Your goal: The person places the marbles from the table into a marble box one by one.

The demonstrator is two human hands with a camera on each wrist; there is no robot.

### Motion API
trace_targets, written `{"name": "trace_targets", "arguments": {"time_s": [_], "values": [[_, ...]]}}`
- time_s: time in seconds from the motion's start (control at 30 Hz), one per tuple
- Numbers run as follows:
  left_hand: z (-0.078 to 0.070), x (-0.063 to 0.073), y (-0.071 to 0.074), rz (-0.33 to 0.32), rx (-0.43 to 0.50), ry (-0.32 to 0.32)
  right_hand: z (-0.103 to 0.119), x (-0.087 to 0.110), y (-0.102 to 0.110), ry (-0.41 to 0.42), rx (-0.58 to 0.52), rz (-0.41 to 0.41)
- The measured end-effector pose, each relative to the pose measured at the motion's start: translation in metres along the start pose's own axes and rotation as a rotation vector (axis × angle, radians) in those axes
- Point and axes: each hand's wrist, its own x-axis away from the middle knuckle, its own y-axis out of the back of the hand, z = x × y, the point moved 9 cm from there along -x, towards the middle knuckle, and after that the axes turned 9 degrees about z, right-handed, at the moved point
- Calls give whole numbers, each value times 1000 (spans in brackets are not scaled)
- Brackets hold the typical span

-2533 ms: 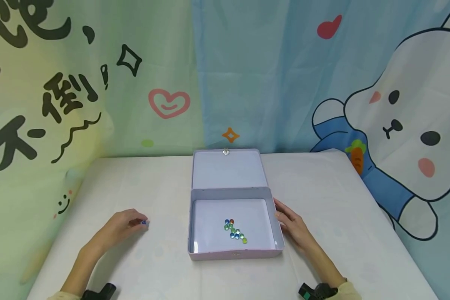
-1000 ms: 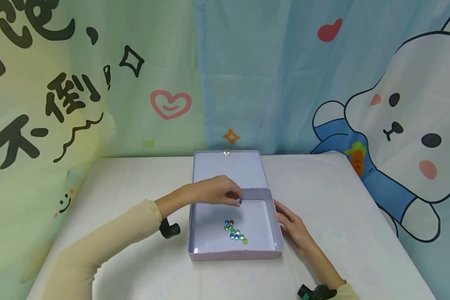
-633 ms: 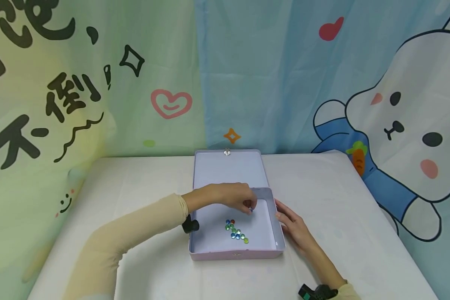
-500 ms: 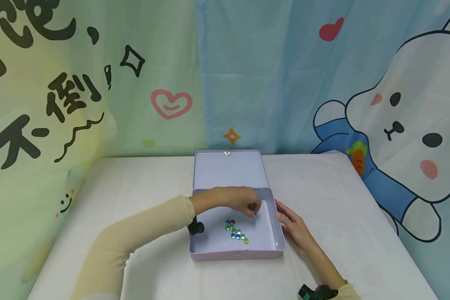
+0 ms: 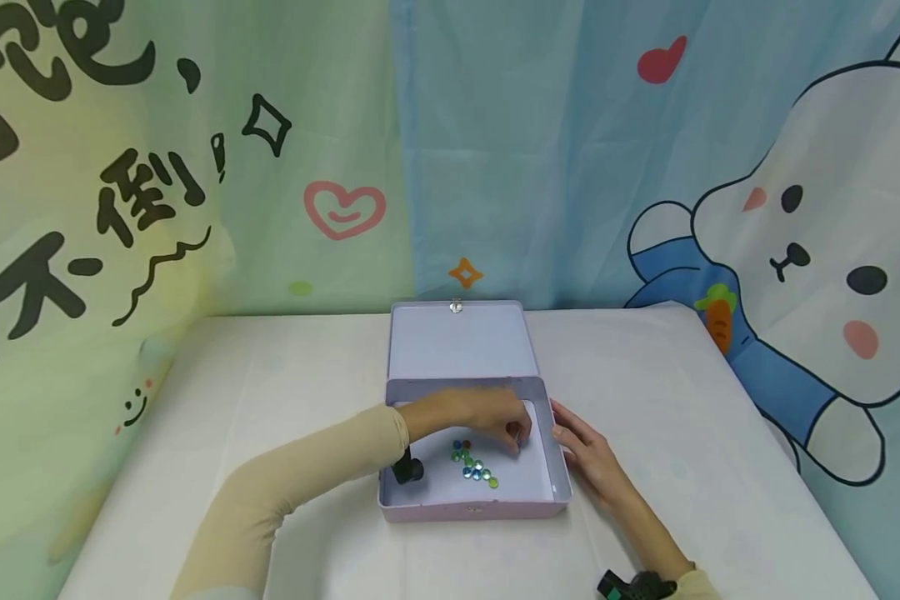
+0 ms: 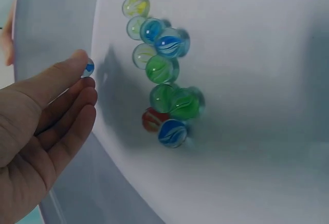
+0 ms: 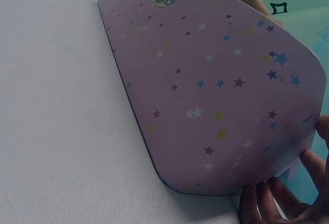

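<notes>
My left hand (image 5: 491,412) reaches into the shallow metal box (image 5: 450,512), close to its right wall. Between thumb and forefinger it pinches a clear marble (image 6: 89,68) with a blue swirl, held over the box floor. On that floor, in the left wrist view, several glass marbles (image 6: 163,69) in green, blue, yellow and red lie in a crooked line. At the box's right side my right hand (image 5: 592,454) rests its fingers against the outer wall. In the right wrist view the fingertips (image 7: 263,196) touch the pink, star-printed outside.
The box lid (image 5: 461,337) lies folded back behind the box, a small clasp (image 5: 456,307) at its far edge. A white cloth covers the table (image 5: 330,358). Printed curtains (image 5: 480,150) hang at the back and sides.
From the table at the left, my left hand has carried the blue marble over the box, then right and toward the front. The right hand has stayed at the box's side.
</notes>
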Motion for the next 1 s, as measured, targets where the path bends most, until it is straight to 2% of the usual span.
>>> {"name": "trace_targets", "arguments": {"time_s": [0.33, 0.63, 1.0], "values": [[1, -3, -4, -15, 17, -4, -1, 0, 1, 4, 1, 0], [3, -7, -12, -2, 19, 3, -1, 0, 1, -11, 7, -12], [4, -7, -11, -8, 12, 22, -1, -1, 2, -2, 14, -16]]}}
